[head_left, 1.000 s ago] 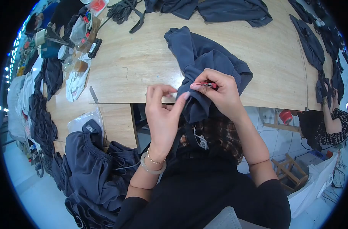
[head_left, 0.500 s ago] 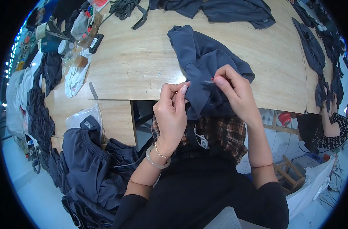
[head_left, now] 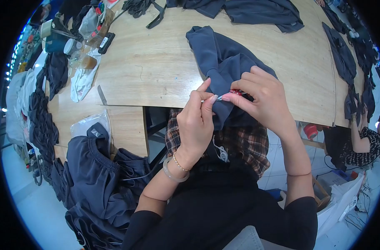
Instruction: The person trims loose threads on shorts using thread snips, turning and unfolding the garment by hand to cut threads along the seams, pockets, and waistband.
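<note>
A dark grey garment (head_left: pixel 221 58) lies bunched over the table's front edge and hangs down toward my lap. My left hand (head_left: pixel 197 114) pinches the edge of its cloth between thumb and fingers. Closed around small red-handled thread snips (head_left: pixel 236 91), my right hand (head_left: pixel 263 98) has the metal tip at my left fingertips, over the cloth. Fingers cover most of the snips, and whether the blades touch the fabric or a thread cannot be made out.
Dark garments (head_left: pixel 94 179) are piled at the lower left beside a plastic bag (head_left: pixel 92 125). More dark cloth (head_left: pixel 261 14) lies along the far side of the wooden table (head_left: pixel 148 83). Jars, a box and a black object (head_left: pixel 106 43) stand upper left. Another person (head_left: pixel 361 141) sits at the right.
My right hand has moved the snips left and turned, bringing the tip to my left fingertips. My left hand has shifted slightly right and down, still pinching the cloth.
</note>
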